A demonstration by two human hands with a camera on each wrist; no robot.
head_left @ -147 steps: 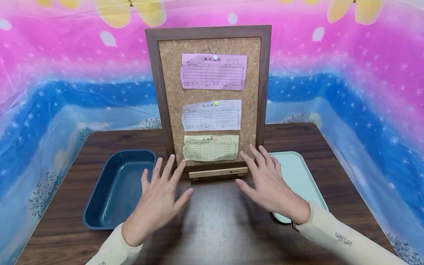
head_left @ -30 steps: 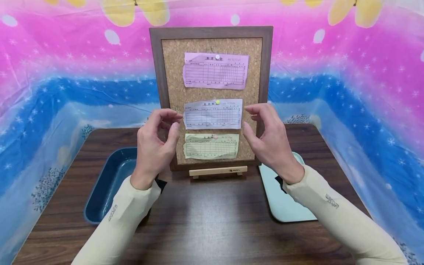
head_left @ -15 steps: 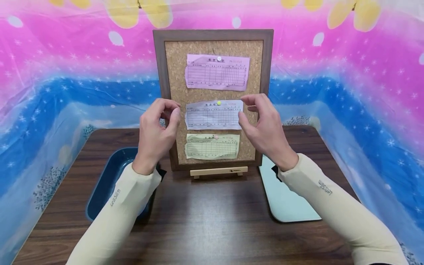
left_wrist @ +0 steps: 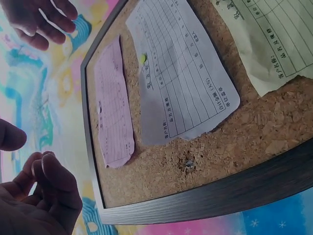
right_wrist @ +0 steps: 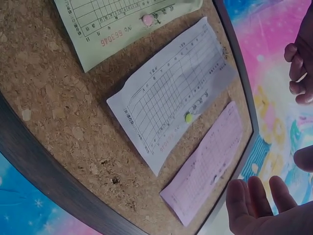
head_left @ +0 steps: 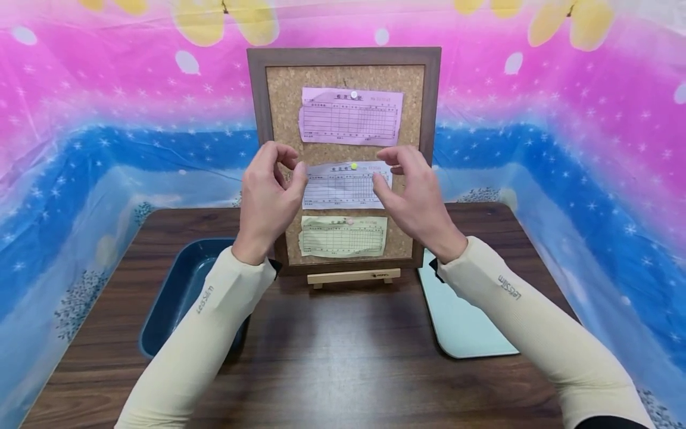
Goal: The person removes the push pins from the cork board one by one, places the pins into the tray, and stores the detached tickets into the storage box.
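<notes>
Left hand (head_left: 270, 193): left of centre in the head view, fingers loosely bent, a moderate gap to the thumb, grip vacant. Right hand (head_left: 418, 193): right of centre, likewise bent and parted from its thumb, grip vacant. Both hang before the board, apart from the paper in the wrist views.

White slip (head_left: 343, 189): ruled form, centre of the frame, between the hands; fixed by a yellow-green pin (head_left: 354, 166) at its top edge.

Pink slip (head_left: 348, 122): above it, upper centre, under a white pin (head_left: 354, 95).

Green slip (head_left: 343, 238): below, with a pink pin (head_left: 350, 221).

Cork board (head_left: 343, 154): dark wooden frame, standing upright behind a small wooden ledge (head_left: 354, 277).

Dark blue tray (head_left: 147, 336): deep, left of the frame, partly behind a cream sleeve (head_left: 214, 322). Pale mint tray (head_left: 466, 333): shallow, at right, partly covered by the other sleeve (head_left: 525, 316).

Counter (head_left: 332, 363): dark wood grain, lower frame. Printed cloth (head_left: 536, 107): pink and blue, behind and along both sides.
</notes>
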